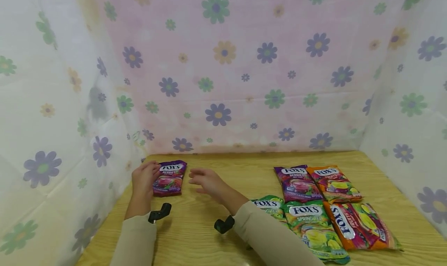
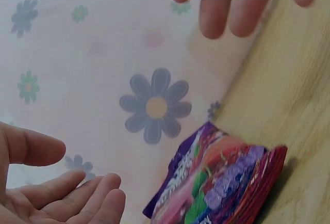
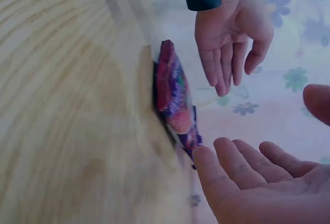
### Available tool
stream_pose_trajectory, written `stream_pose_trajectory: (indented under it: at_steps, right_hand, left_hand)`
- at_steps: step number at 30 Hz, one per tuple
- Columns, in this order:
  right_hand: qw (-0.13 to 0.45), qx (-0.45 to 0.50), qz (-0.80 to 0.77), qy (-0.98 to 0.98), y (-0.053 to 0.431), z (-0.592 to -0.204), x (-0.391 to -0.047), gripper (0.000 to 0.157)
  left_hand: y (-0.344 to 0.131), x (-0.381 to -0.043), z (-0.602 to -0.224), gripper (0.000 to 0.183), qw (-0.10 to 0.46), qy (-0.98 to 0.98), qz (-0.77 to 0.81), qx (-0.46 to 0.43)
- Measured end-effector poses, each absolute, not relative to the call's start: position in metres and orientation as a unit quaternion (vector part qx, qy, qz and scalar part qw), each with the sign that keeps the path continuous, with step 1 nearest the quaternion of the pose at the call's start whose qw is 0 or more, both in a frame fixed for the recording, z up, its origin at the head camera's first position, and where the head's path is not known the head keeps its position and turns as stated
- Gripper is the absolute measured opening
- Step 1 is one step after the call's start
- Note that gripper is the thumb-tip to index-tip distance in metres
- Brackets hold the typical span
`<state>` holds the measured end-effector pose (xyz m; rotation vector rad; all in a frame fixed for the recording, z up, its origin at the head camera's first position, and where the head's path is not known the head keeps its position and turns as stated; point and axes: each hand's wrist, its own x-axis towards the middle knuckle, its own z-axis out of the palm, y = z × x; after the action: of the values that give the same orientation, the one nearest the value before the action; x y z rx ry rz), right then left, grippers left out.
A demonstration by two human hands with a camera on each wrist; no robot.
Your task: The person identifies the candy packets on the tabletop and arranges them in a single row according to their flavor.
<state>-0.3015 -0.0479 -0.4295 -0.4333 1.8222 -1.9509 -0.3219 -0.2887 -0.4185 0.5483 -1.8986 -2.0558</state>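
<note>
A purple Fox's Berries candy bag lies flat at the table's far left, its label facing up. My left hand is at the bag's left edge and overlaps it in the head view. To the bag's right, across a small gap, hovers my right hand. Both hands have loosely extended fingers and hold nothing. In the left wrist view the candy bag lies beyond the left fingers. The right wrist view shows the bag edge-on, between the table and the left hand.
At the right lie a second purple Berries bag, an orange Fruits bag, another Fruits bag turned sideways and two green Spring Tea bags. The right sleeve partly covers one green bag. Flowered cloth walls the wooden table.
</note>
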Motion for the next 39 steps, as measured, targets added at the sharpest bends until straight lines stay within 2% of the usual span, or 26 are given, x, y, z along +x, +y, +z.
stream_pose_trajectory:
  at_steps: [7, 13, 19, 29, 39]
  right_hand:
    - [0.157, -0.183, -0.671, 0.701, -0.007, -0.407, -0.291, 0.046]
    - [0.14, -0.223, -0.643, 0.719, 0.032, -0.396, -0.278, 0.046]
    - [0.114, -0.245, -0.623, 0.734, 0.072, -0.389, -0.273, 0.043]
    - [0.065, -0.213, -0.609, 0.761, 0.137, -0.371, -0.264, 0.039]
    - [0.03, -0.182, -0.576, 0.796, 0.195, -0.365, -0.261, 0.042]
  left_hand:
    - [-0.257, -0.318, -0.4, 0.04, 0.152, -0.687, -0.697, 0.139]
    - [-0.226, -0.307, -0.385, 0.048, 0.108, -0.713, -0.691, 0.049]
    - [-0.2, -0.301, -0.383, 0.05, 0.082, -0.745, -0.662, 0.0]
    - [-0.16, -0.298, -0.38, 0.053, 0.055, -0.755, -0.651, -0.057]
    - [-0.118, -0.291, -0.379, 0.053, 0.032, -0.744, -0.66, -0.093]
